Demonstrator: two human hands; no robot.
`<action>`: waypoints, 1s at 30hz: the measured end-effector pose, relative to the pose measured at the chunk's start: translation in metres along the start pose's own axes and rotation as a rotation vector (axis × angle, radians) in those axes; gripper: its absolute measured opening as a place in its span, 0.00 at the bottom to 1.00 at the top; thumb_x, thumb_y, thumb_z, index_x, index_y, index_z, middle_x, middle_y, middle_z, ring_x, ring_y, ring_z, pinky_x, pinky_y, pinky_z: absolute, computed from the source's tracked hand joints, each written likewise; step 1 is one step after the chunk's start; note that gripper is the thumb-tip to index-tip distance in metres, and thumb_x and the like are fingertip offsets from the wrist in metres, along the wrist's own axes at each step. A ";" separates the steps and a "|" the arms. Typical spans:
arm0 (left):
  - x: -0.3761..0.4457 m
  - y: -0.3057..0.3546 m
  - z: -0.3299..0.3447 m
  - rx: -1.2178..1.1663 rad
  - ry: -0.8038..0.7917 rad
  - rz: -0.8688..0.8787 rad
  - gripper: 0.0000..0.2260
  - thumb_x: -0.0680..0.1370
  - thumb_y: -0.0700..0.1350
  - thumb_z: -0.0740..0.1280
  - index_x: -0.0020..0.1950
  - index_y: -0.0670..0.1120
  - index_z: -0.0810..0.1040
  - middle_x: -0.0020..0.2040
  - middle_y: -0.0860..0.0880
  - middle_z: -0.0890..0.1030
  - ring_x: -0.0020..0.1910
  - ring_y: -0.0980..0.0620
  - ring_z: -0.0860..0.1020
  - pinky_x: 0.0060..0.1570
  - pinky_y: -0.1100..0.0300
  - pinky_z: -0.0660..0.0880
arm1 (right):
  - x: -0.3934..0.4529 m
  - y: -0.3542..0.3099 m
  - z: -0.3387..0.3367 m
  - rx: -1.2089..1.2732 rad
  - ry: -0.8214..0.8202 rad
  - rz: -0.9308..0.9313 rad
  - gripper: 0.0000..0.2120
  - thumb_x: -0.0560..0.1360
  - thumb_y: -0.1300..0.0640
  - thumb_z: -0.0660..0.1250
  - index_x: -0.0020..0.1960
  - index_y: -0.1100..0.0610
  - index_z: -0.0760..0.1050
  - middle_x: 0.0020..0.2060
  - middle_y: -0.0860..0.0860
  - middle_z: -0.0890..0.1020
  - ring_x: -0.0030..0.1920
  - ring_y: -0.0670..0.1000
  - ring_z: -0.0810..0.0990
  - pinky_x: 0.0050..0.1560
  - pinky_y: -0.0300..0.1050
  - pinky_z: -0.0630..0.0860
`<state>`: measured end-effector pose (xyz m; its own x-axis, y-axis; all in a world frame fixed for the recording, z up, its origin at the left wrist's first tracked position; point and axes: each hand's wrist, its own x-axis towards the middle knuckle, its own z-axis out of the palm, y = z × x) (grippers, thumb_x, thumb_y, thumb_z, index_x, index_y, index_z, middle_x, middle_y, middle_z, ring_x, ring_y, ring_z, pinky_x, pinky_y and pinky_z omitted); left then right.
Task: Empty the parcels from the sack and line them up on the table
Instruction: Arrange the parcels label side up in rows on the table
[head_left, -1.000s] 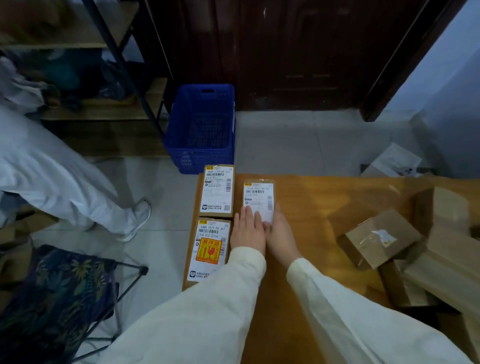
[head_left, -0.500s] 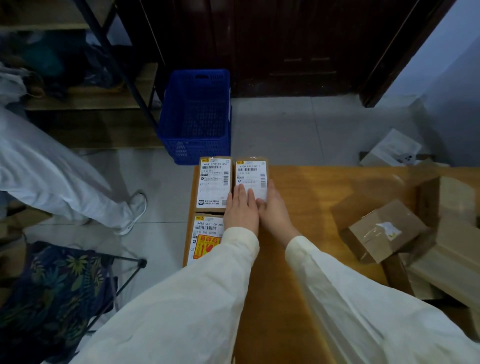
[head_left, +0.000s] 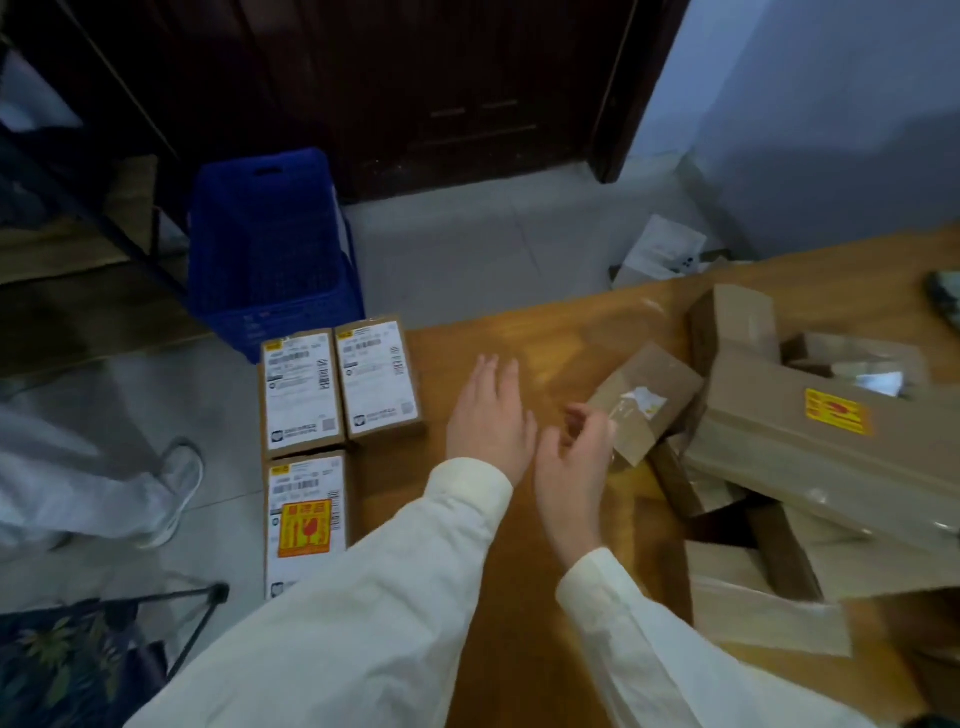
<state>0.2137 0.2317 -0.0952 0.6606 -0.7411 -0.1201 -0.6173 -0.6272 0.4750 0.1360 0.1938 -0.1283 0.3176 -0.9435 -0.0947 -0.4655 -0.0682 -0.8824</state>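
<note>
Three labelled parcels lie flat at the left edge of the wooden table (head_left: 524, 597): one at the far left corner (head_left: 301, 391), one right beside it (head_left: 378, 380), and one with an orange-red sticker (head_left: 306, 522) in front of them. My left hand (head_left: 491, 415) hovers open over bare table to the right of these. My right hand (head_left: 574, 467) is open with curled fingers, just left of a small brown box (head_left: 647, 402). A loose heap of brown boxes, the biggest with a yellow sticker (head_left: 831, 441), fills the right side. No sack is in view.
A blue plastic crate (head_left: 270, 254) stands on the floor beyond the table's left corner. Another person's leg and white shoe (head_left: 176, 488) are at the left. A folding stool with patterned fabric (head_left: 67, 660) sits at the lower left. A dark door lies ahead.
Both hands have let go of the second labelled parcel, which now lies beside the first at the far edge. They moved right, toward the small brown box.
</note>
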 end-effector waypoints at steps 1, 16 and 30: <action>0.003 0.012 0.012 -0.038 -0.055 0.016 0.26 0.79 0.47 0.59 0.75 0.45 0.54 0.77 0.45 0.54 0.76 0.47 0.53 0.73 0.54 0.55 | 0.001 0.009 -0.011 -0.037 0.048 0.054 0.12 0.74 0.65 0.61 0.57 0.60 0.69 0.55 0.53 0.69 0.57 0.54 0.72 0.60 0.51 0.72; 0.017 0.055 0.101 -0.210 -0.199 -0.026 0.41 0.68 0.58 0.71 0.74 0.52 0.53 0.73 0.45 0.57 0.71 0.44 0.60 0.67 0.51 0.65 | -0.001 0.051 -0.059 0.332 -0.086 0.363 0.28 0.75 0.72 0.55 0.71 0.52 0.62 0.60 0.47 0.73 0.62 0.46 0.72 0.63 0.42 0.69; -0.048 0.023 0.078 -1.746 -0.124 -0.908 0.21 0.75 0.55 0.54 0.58 0.44 0.75 0.56 0.40 0.77 0.56 0.38 0.74 0.63 0.44 0.69 | -0.004 0.057 -0.060 0.515 -0.453 0.556 0.15 0.77 0.50 0.63 0.62 0.53 0.73 0.56 0.52 0.80 0.56 0.51 0.79 0.61 0.52 0.76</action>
<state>0.1342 0.2338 -0.1466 0.4093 -0.4509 -0.7932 0.8999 0.0562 0.4325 0.0588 0.1740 -0.1510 0.5035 -0.5702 -0.6491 -0.2548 0.6199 -0.7422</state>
